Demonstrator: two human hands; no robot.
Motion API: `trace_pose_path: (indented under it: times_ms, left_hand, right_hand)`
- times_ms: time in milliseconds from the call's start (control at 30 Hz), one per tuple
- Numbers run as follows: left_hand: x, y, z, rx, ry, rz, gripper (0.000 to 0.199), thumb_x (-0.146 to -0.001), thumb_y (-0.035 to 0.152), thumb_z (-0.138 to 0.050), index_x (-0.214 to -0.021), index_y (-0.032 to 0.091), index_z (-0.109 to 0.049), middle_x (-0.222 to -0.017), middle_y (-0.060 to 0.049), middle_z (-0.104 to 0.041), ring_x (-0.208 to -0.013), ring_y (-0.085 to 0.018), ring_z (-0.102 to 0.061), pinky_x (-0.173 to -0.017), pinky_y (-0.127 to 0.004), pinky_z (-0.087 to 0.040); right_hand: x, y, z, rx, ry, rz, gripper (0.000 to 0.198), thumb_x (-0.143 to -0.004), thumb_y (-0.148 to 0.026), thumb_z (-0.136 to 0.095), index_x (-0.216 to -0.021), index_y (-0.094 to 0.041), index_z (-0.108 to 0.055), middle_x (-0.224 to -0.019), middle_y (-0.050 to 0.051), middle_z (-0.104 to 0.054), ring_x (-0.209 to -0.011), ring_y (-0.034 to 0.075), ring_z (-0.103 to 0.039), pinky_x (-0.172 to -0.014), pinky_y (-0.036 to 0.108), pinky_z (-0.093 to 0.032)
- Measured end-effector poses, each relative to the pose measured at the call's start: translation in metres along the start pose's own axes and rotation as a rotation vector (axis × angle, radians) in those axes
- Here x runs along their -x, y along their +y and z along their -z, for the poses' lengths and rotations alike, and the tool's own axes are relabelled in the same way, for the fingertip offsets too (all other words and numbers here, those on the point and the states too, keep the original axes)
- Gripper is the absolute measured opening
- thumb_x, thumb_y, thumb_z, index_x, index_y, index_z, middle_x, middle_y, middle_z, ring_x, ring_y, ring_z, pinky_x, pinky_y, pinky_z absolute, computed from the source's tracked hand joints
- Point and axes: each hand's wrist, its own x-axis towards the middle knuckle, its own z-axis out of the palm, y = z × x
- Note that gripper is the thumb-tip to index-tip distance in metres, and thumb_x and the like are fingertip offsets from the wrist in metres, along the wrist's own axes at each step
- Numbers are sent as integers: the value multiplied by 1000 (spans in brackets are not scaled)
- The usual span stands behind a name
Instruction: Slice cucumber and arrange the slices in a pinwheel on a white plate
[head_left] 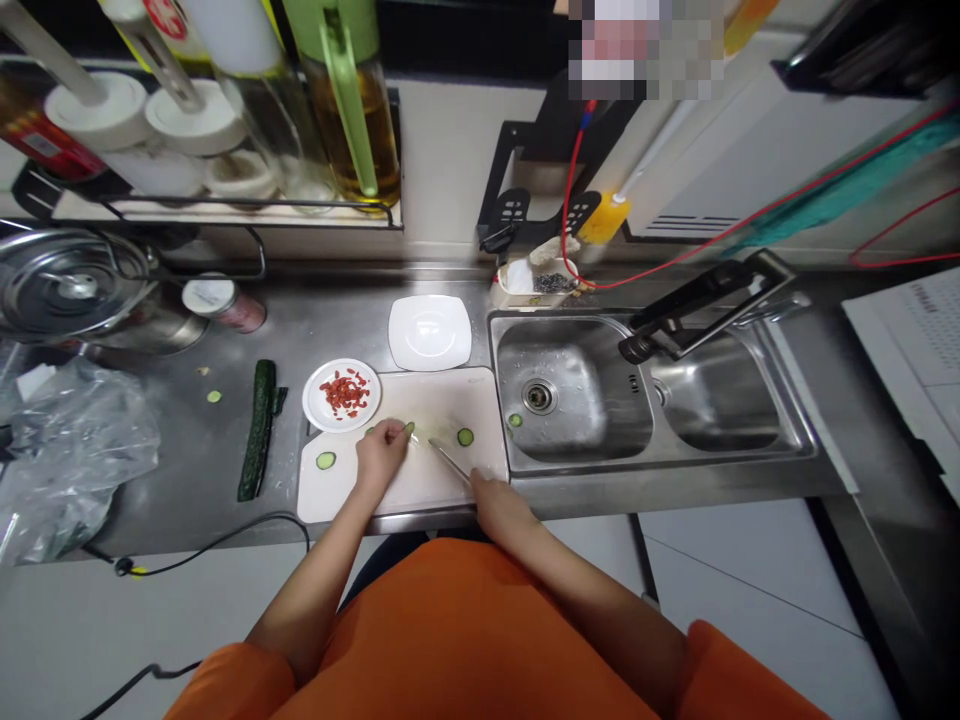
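Note:
My right hand [501, 508] is closed round the handle of a knife [450, 461], its blade pointing left and away over the white cutting board [442, 490]. Just left of the blade, my left hand [382, 452] pinches a small green piece of cucumber [409, 428] between the fingertips. One cucumber slice [466, 437] lies on the board to the right, another at its left end. A plate of red goji berries [346, 394] overlaps the board's upper left corner. Behind the board is a square white plate [430, 333]. A length of dark green cucumber [258, 430] rests on the counter further left.
The steel sink [577, 455] adjoins the board on the right, with a cucumber slice [515, 421] in it. Clear plastic bags [82, 450] and a lidded pot [82, 285] stand at the left. Bottles and jars fill the rack [247, 210] above. A black cable [217, 540] crosses the front edge.

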Motion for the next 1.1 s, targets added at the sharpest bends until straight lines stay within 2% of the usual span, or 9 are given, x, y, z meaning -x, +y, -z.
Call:
trace_pose_path:
  times_ms: [133,267,400,600,667,767,867,1000,1100]
  left_hand:
    - [-2,-21,17,42,71,131,33,-74,51,-56,-76,19,-61,-69,1,-64,-63,-13,-56,-66,-24,-40]
    - [-5,-38,25,22,113,173,26,-72,44,-57,-78,19,-61,-72,0,-65,-66,-14,-57,-66,-24,-41]
    - [-4,-41,28,-69,153,124,20,-75,38,-54,-80,20,-61,-76,-1,-66,-70,-15,-58,-70,-25,-41]
    - [-2,-31,28,-258,184,-86,19,-78,34,-51,-81,19,-61,-78,-5,-63,-72,-18,-55,-71,-28,-42]
    - [-9,-16,23,-240,97,-175,19,-79,34,-52,-83,19,-62,-78,-5,-63,-70,-17,-55,-71,-28,-42]
    - [-26,18,6,-200,-186,-347,22,-78,35,-55,-91,20,-64,-88,-4,-65,-71,-15,-56,-70,-25,-43]
    - [-39,53,-20,-331,-466,-433,21,-73,33,-61,-89,20,-66,-88,-5,-66,-80,-17,-59,-72,-25,-43]
    - [-39,83,-51,-618,-647,-434,26,-68,30,-64,-92,20,-66,-97,-7,-65,-85,-21,-60,-68,-27,-44]
    - [-32,89,-62,-704,-667,-474,22,-73,26,-56,-91,18,-65,-99,-10,-62,-86,-21,-60,-66,-27,-45]
  right_hand:
    - [0,0,0,3,-3,-9,41,-83,-1,-34,-120,-15,-43,-97,13,-64,-96,23,-62,-71,29,-45]
    - [0,-1,2,8,-31,-25,41,-82,-1,-35,-120,-14,-43,-95,13,-64,-96,24,-62,-71,29,-45]
    - [0,-1,3,-4,-31,-26,45,-81,0,-34,-122,-14,-43,-96,14,-65,-98,25,-61,-73,30,-45]
    - [2,-2,2,6,-19,-11,43,-81,0,-34,-122,-14,-42,-95,15,-65,-98,26,-62,-74,33,-47]
    - [4,-3,3,18,-17,-12,42,-82,-1,-33,-121,-13,-42,-95,15,-65,-98,27,-62,-73,34,-48]
    - [5,-5,3,21,-17,-6,38,-84,-2,-32,-118,-13,-43,-96,15,-65,-97,27,-63,-73,34,-49]
    - [5,-6,2,24,-9,-4,36,-85,-2,-31,-118,-12,-43,-95,16,-65,-96,26,-63,-73,35,-49]
    - [4,-6,-1,10,-2,-17,35,-88,-5,-29,-119,-13,-43,-95,17,-65,-97,26,-63,-74,35,-49]
    - [4,-5,-2,-9,-3,-24,35,-89,-6,-29,-120,-13,-43,-97,17,-65,-98,26,-63,-75,35,-49]
